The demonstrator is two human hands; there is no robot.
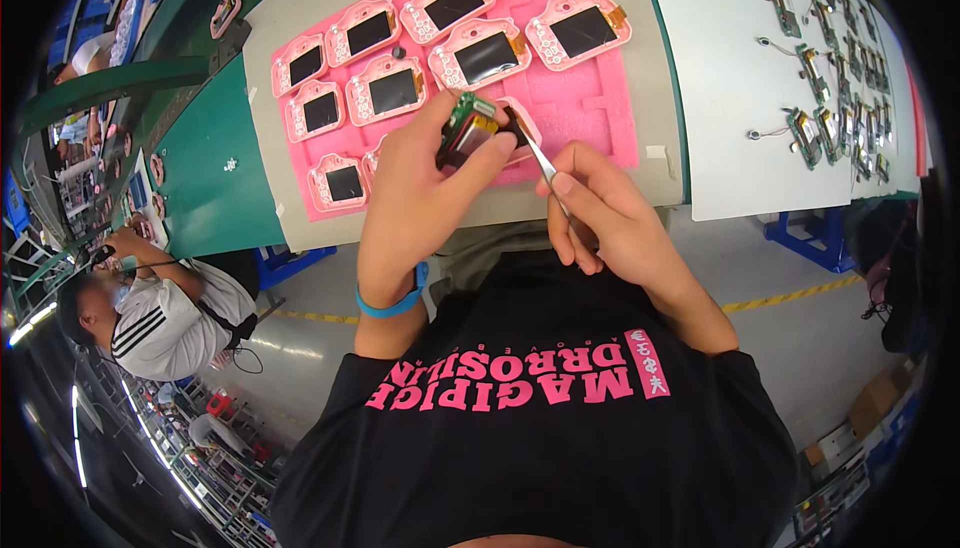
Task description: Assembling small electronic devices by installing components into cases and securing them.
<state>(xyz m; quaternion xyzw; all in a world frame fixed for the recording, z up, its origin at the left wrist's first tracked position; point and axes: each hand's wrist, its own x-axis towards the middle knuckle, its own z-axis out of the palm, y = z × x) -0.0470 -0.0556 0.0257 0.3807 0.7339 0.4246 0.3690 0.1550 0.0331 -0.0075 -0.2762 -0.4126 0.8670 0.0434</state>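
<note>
The left hand [425, 183] grips a small green board [466, 131] above the pink tray [590, 113]; the right hand [600, 213] pinches tweezers [543, 161] touching it.

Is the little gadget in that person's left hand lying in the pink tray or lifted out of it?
Lifted out. The left hand grips the small green board assembly above the pink foam tray.
</note>
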